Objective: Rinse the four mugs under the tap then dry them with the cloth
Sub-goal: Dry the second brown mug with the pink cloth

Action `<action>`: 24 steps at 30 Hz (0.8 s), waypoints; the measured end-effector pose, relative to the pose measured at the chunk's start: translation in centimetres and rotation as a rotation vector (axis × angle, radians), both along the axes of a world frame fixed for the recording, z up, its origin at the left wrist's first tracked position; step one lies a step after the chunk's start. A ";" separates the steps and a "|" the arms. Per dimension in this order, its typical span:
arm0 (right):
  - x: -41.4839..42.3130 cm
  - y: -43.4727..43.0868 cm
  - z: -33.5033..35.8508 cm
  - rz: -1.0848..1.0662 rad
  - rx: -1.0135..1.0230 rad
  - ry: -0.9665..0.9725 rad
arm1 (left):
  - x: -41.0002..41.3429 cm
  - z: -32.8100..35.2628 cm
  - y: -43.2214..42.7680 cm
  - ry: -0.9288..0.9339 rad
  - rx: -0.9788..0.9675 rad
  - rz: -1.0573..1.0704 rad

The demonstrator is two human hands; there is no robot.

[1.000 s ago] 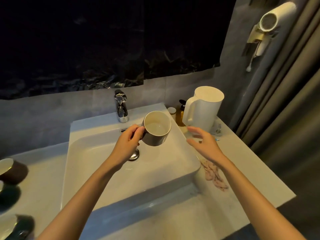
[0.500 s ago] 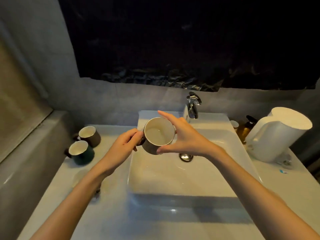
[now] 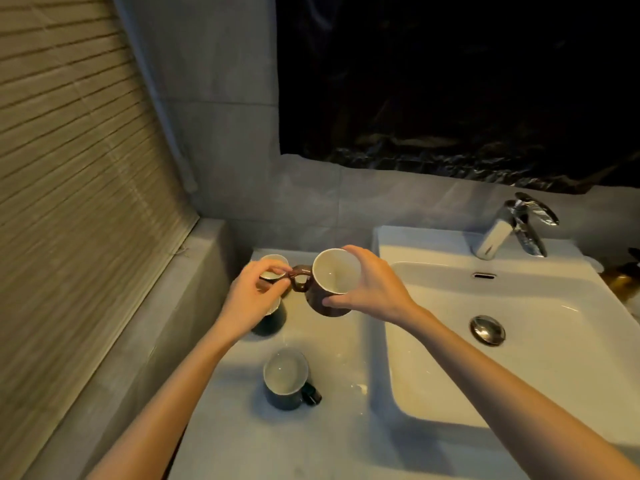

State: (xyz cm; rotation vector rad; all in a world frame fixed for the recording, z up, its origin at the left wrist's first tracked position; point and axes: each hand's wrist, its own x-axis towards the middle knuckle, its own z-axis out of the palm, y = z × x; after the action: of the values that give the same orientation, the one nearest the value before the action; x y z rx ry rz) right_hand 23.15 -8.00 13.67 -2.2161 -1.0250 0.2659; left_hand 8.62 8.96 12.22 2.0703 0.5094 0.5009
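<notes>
I hold a brown mug (image 3: 332,277) with a cream inside above the counter, left of the basin. My right hand (image 3: 370,289) grips its body from the right, fingers over the rim and thumb below. My left hand (image 3: 251,299) pinches the mug's handle. Behind my left hand stand two more mugs: one at the back (image 3: 275,263), one dark green (image 3: 272,320), both partly hidden. A third dark green mug (image 3: 287,382) stands upright nearer me on the counter. The chrome tap (image 3: 512,226) is at the basin's back right. No cloth is in view.
The white basin (image 3: 391,341) with its chrome drain plug (image 3: 487,330) fills the right. A raised ledge (image 3: 166,323) and slatted blind (image 3: 76,168) bound the counter (image 3: 332,438) on the left. An amber bottle (image 3: 623,282) shows at the right edge.
The view has swung left. The brown mug has moved from over the basin to above the left counter, with both hands still on it. The kettle has left the view.
</notes>
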 end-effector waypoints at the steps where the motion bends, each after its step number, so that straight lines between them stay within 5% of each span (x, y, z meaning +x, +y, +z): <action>1: 0.1 0.8 -0.9 -0.054 0.006 0.033 | 0.0 -0.8 1.3 0.040 0.016 -0.004; 15: 6.1 10.0 -10.7 -0.403 -0.233 0.173 | 2.9 -11.2 8.8 0.541 0.395 -0.083; 24: 7.8 13.1 -14.2 -0.365 -0.299 0.199 | 2.5 -13.6 9.5 0.535 0.389 -0.107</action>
State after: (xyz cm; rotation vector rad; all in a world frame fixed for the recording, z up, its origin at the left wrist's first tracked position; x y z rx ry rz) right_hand 30.98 5.07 -0.55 -2.5310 -0.4849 0.4884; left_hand 11.12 18.41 -1.38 2.6030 0.6401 -0.0359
